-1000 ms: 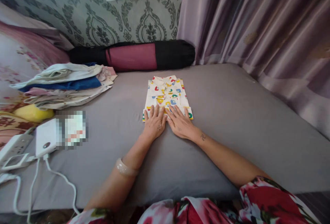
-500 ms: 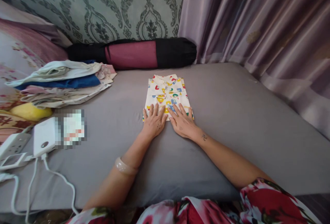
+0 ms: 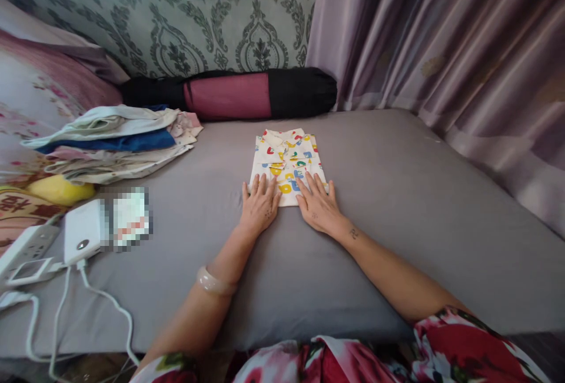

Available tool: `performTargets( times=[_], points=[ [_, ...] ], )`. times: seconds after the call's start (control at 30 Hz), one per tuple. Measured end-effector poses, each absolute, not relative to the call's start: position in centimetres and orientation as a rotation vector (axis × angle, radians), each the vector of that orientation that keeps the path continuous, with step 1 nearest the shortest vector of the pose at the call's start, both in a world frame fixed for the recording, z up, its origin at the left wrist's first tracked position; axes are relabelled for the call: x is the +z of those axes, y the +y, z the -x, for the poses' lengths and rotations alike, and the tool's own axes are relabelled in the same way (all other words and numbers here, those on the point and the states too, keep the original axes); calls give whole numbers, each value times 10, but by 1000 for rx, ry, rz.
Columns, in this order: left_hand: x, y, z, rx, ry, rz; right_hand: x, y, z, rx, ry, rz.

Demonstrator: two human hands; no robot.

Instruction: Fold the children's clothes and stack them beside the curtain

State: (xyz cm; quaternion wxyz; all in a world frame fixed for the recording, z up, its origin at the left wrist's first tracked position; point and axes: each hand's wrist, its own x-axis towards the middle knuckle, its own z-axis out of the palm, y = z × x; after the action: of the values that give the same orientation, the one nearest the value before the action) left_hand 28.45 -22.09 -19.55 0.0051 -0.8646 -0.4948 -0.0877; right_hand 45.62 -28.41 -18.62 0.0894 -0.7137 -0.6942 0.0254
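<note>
Folded shirt (image 3: 289,156) lies with our left hand (image 3: 259,205) and right hand (image 3: 319,206) spread flat on its near corners; grey sheet (image 3: 397,189) stretches rightward, clothes pile (image 3: 115,140) sits left, long bag (image 3: 229,96) behind.

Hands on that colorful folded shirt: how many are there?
2: the left hand lies at the near left corner of the shirt, the right hand at its near right corner. No others show.
</note>
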Motion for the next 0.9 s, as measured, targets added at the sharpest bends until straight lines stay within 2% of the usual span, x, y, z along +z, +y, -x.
performTargets(
  times=[0.53, 0.9],
  points=[
    [-201, -210, -279, -78, -1663, 2760, -195, -278, -465, 138, -2078, 2174],
    [-190, -209, -276, -22, -1685, 2844, -186, -275, -470, 331, -2094, 2176]
  ],
)
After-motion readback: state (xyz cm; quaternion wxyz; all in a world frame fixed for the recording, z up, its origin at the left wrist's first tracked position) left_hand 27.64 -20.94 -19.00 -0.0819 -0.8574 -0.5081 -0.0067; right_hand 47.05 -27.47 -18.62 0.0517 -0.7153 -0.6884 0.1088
